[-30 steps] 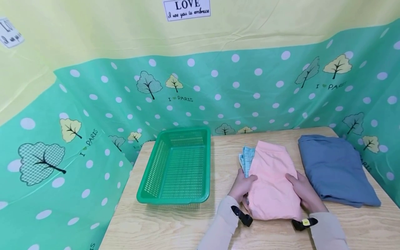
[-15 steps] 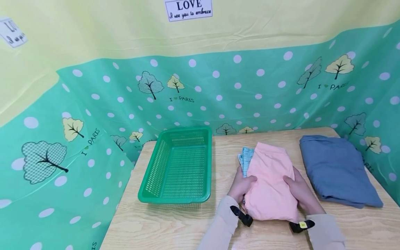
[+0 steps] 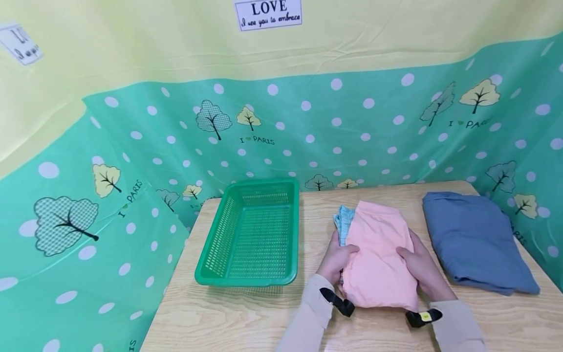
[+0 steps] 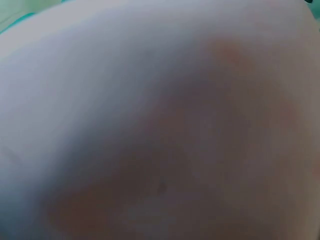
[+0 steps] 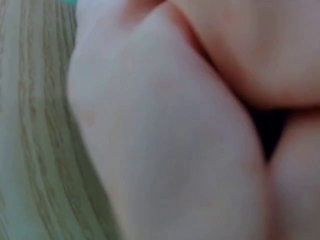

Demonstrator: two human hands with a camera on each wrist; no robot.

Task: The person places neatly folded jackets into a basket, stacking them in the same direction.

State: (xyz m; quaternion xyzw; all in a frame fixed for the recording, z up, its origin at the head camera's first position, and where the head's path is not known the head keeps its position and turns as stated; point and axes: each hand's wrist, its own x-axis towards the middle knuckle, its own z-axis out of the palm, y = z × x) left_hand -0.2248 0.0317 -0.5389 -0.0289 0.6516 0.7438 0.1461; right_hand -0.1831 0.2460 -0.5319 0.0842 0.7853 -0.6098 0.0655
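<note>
A folded pair of pink pants [image 3: 378, 252], waistband at the far end, lies between both hands in the head view. Light blue patterned cloth [image 3: 345, 222] shows from beneath its left side; the rest is hidden. My left hand [image 3: 336, 259] grips the left edge of this stack, thumb on top and fingers tucked under. At the right edge, my right hand [image 3: 423, 268] holds the pink pants the same way. The left wrist view is a dark blur. Pale, blurred surfaces fill most of the right wrist view, with wood grain at its left.
A green plastic basket [image 3: 292, 244] with perforated sides stands to the left on the wooden table [image 3: 211, 318]. Folded blue-grey cloth [image 3: 477, 242] lies at the right. Green and yellow printed curtain [image 3: 308, 122] encloses the back and sides.
Both hands have shifted the pink pants and light blue cloth slightly to the left, keeping their grip. The basket and blue-grey cloth stay in place; the head view has tilted a little.
</note>
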